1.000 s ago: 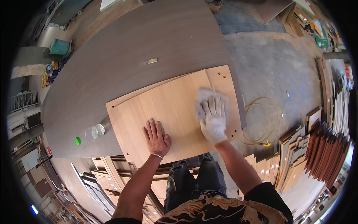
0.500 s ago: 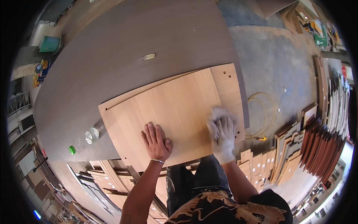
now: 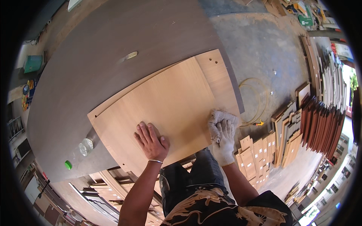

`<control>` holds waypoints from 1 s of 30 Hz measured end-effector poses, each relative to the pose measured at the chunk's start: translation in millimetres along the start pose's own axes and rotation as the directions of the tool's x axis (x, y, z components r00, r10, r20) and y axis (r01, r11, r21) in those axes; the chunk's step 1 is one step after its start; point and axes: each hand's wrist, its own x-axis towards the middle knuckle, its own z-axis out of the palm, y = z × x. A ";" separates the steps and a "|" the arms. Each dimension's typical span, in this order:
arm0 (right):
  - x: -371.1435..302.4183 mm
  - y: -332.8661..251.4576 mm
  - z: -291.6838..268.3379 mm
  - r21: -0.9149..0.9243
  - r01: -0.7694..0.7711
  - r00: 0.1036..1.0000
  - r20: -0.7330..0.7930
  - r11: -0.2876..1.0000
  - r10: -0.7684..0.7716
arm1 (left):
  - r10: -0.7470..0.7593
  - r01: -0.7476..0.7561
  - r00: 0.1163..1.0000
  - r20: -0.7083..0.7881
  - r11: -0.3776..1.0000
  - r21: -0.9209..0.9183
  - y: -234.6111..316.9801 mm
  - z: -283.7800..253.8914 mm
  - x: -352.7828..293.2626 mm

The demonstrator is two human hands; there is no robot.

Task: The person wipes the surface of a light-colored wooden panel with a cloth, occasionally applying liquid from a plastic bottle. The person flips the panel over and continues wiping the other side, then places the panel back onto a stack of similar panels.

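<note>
A light wood-grain panel [image 3: 162,101] lies on top of another wood panel [image 3: 217,75] with drilled holes near its corners. My bare left hand [image 3: 151,143], a thin bracelet at its wrist, rests flat on the upper panel near the front edge, fingers stretched out. On my right hand [image 3: 225,145] is a white work glove. It presses a greyish, fluffy rag [image 3: 218,121] onto the panels at their right side, with the fingers over the rag.
Beneath the panels is a large dark board surface [image 3: 113,34], bearing a clear bottle [image 3: 86,147] with a green cap [image 3: 68,164] and a small yellowish object [image 3: 132,55]. A coiled yellow hose [image 3: 260,101] lies on the floor at right, near stacked boards [image 3: 320,124].
The rag under my right hand, blurred before, now shows clearly. My left hand stays flat on the panel. The whole view has shifted, moving the panels left in the picture.
</note>
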 end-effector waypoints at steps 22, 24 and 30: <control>-28.4 -31.5 36.0 -0.005 -0.539 0.808 -0.284 0.842 0.516 | 0.061 -0.060 0.997 0.037 0.997 -0.042 -2.3 5.0 -1.4; 11.3 -43.7 38.6 0.023 -0.415 0.864 -0.301 0.909 0.403 | 0.072 -0.072 0.997 0.018 0.997 -0.040 -4.9 7.7 1.2; 208.3 -107.5 52.9 -0.132 -0.002 0.938 -0.344 0.991 -0.044 | 0.072 -0.068 0.995 0.065 0.996 -0.063 5.2 7.1 0.9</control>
